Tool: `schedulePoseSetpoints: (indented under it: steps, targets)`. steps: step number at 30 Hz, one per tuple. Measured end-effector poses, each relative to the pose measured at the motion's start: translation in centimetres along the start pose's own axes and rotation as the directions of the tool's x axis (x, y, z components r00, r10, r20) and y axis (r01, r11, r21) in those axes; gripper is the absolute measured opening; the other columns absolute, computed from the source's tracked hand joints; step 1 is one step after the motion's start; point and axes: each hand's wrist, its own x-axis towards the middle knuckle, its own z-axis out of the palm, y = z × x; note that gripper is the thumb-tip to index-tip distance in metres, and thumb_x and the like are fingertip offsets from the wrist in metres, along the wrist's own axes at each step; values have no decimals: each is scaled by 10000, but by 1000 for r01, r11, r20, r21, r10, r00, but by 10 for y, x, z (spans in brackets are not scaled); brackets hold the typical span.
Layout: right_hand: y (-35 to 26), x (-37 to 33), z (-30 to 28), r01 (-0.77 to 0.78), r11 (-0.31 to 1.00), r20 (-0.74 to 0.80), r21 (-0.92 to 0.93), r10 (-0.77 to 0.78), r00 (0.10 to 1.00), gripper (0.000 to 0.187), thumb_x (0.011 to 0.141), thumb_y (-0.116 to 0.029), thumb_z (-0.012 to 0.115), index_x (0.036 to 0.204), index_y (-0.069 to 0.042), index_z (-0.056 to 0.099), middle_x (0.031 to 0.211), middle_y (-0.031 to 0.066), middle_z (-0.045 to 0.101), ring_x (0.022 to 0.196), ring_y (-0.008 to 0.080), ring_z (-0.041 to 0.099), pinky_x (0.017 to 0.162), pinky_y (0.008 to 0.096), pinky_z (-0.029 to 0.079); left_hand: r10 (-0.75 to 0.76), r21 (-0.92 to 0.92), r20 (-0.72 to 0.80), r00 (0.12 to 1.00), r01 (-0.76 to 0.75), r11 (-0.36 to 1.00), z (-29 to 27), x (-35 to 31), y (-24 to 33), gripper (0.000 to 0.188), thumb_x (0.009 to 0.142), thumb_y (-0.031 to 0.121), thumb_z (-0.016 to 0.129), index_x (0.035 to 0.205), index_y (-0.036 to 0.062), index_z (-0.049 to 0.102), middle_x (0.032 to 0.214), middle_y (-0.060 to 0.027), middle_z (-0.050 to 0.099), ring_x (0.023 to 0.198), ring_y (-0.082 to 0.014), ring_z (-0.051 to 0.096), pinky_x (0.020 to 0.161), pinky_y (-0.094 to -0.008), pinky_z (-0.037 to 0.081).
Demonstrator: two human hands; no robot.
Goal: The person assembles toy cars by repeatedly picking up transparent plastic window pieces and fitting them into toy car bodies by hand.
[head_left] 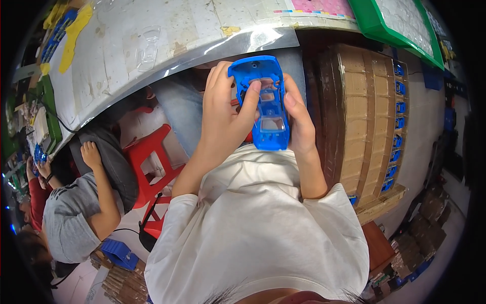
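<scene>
A blue toy car body shell is held up in front of my lap, its hollow inner side facing me. My left hand is closed on its left side, with the thumb pressing inside the shell. On the right side my right hand grips the edge, its thumb along the rim. Clear plastic shows in the shell's window openings, below my left thumb. A loose clear plastic window piece lies on the worn white table, beyond my left hand.
To my right stands a divided cardboard tray with several blue car shells along its far-right column. A green crate of clear plastic parts sits at the upper right. A co-worker in a grey shirt sits at left, near a red stool.
</scene>
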Motion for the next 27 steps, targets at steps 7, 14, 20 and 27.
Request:
schedulePoseSetpoints:
  steps: [7, 14, 20, 27]
  targets:
    - [-2, 1, 8, 99, 818, -93, -567, -183, 979, 108, 854, -45, 468, 949, 5, 478, 688, 52, 574, 593, 79, 539, 531, 223, 422, -130, -48, 14, 991, 131, 990, 10, -4, 2, 127, 803, 38, 538, 893, -29, 477, 787, -128, 490, 668, -226, 495, 590, -290, 403]
    - [-1, 3, 6, 121, 721, -85, -683, -242, 967, 91, 855, -45, 452, 917, 1, 500, 674, 89, 576, 547, 104, 550, 498, 238, 417, -24, 69, -9, 1000, 25, 997, 10, -8, -4, 138, 832, 97, 568, 884, -3, 489, 776, -57, 530, 600, -84, 520, 481, -202, 400]
    - [1, 2, 8, 120, 700, -99, -704, -264, 960, 92, 854, -46, 441, 905, 10, 494, 676, 104, 579, 534, 119, 554, 483, 251, 418, -91, 91, 24, 996, 88, 992, 10, -9, -2, 146, 827, 102, 577, 881, 2, 486, 791, -68, 528, 592, -81, 513, 470, -197, 395]
    - [-3, 3, 12, 114, 622, -100, -774, -299, 949, 55, 842, -13, 435, 879, 26, 426, 685, 135, 581, 522, 133, 556, 469, 267, 420, -109, -31, 57, 992, 111, 993, 11, -5, -4, 184, 807, 43, 539, 933, -32, 426, 813, -162, 512, 717, -270, 525, 648, -329, 425]
